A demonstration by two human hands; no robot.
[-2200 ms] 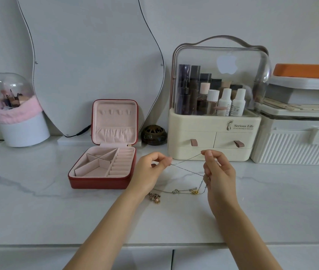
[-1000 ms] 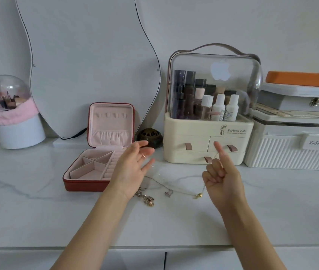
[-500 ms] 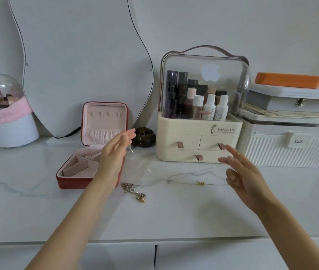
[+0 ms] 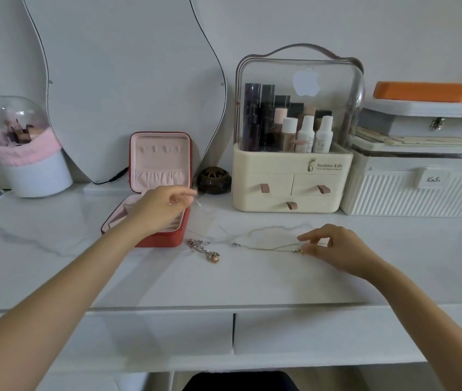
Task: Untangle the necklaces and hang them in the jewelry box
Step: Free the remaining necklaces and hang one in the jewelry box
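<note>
Currently, a thin chain [image 4: 200, 206] is pinched between the thumb and fingertips of the left hand [image 4: 162, 206], which is held above the open red jewelry box [image 4: 165, 240] at its right side; the chain is seen trailing down and to the right toward the white marble surface [image 4: 252, 280]. The right hand [image 4: 334, 246] is lowered to the surface well to the right, its fingers loosely curled, and the gold-coloured end of a second thin necklace [image 4: 269, 246] is touched or pinched by its fingertips; which of the two cannot be told for certain. That necklace is laid across the surface between the two hands, with a small silvery charm at its left end. A bunched necklace with a pearl-like pendant [image 4: 206, 251] is left lying just beside the near right corner of the jewelry box. The box is stood open with its pink-lined lid upright, at the left of centre. Behind it, a curved mirror [image 4: 128, 80] is leaned against the wall, and a small dark ornament [image 4: 213, 180] is set to the right of the lid. Farther right, a cream cosmetics organiser [image 4: 292, 176] with a clear dome is placed, and beside it a ribbed white case [image 4: 416, 190]. At the far left, a domed brush holder [image 4: 31, 153] with pink trim is seen.
</note>
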